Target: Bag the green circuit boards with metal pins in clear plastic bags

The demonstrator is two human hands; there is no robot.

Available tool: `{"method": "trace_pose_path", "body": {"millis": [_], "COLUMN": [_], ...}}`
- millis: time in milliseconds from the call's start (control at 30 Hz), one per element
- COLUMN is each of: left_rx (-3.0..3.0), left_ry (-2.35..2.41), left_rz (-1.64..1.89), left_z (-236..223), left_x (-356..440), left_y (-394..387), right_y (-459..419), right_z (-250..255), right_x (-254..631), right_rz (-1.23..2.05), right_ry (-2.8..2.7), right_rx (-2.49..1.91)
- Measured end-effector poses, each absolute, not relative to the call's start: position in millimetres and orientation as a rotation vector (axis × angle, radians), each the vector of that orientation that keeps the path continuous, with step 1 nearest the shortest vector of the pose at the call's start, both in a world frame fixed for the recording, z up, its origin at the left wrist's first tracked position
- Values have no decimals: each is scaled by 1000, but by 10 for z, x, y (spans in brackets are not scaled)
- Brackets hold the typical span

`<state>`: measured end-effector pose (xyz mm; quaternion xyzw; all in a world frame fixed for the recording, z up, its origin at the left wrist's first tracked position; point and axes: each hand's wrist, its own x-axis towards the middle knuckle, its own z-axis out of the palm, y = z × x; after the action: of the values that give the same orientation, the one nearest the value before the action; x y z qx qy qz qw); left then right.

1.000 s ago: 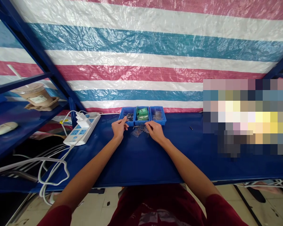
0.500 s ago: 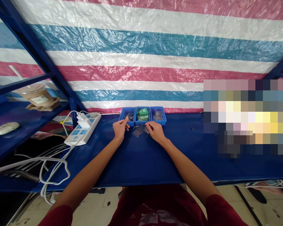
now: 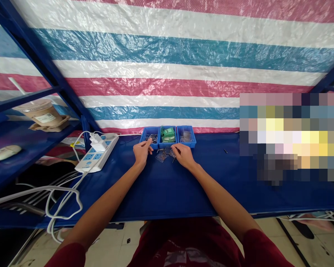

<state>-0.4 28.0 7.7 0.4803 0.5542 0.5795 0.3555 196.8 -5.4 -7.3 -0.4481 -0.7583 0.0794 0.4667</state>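
Note:
My left hand point(image 3: 140, 152) rests at the front edge of a blue bin point(image 3: 142, 138) of dark and silver screws point(image 3: 153, 138). Its fingers are curled, and whatever lies in them, if anything, is too small to make out. My right hand point(image 3: 184, 154) is closed in a pinch in front of the right blue bin point(image 3: 194, 141); what it grips is hidden. Between the hands lie clear plastic bags point(image 3: 161, 156), and some thin small pieces show among them. A thin dark piece point(image 3: 174, 160) shows just below my right fingertips.
Green packets point(image 3: 168, 134) fill the middle bin, and clear bags point(image 3: 186, 135) the right one. A small dark screw point(image 3: 225, 151) lies farther right. At left are a power strip point(image 3: 97, 157), white cables point(image 3: 63, 213), a drink cup point(image 3: 43, 113) and a mouse point(image 3: 6, 152). The far right is pixelated.
My left hand has shifted very slightly right. The thin piece below my right fingertips has tilted a little. The bins and bags stay where they were.

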Motion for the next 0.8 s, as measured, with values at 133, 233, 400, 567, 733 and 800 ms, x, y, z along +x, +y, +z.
{"method": "trace_pose_path", "body": {"millis": [133, 233, 400, 567, 733, 800], "left_rx": [1251, 1246, 1262, 1264, 1277, 1326], "left_ry": [1436, 1430, 1422, 1406, 1403, 1400], "left_rz": [1491, 1487, 1490, 1489, 1496, 1502], "left_z": [103, 109, 96, 87, 89, 90], "left_x": [7, 10, 9, 8, 21, 28], "left_y": [261, 256, 262, 269, 267, 260], "right_y": [-55, -56, -62, -65, -70, -69], "right_z": [-74, -75, -63, -48, -51, -54], "right_x": [1973, 1977, 1970, 1967, 1967, 1967], "right_rz": [198, 199, 214, 222, 223, 223], "right_ry": [-1866, -1869, -1875, -1880, -1884, -1881], "right_rx": [-1100, -1095, -1122, -1122, -1113, -1120]}}
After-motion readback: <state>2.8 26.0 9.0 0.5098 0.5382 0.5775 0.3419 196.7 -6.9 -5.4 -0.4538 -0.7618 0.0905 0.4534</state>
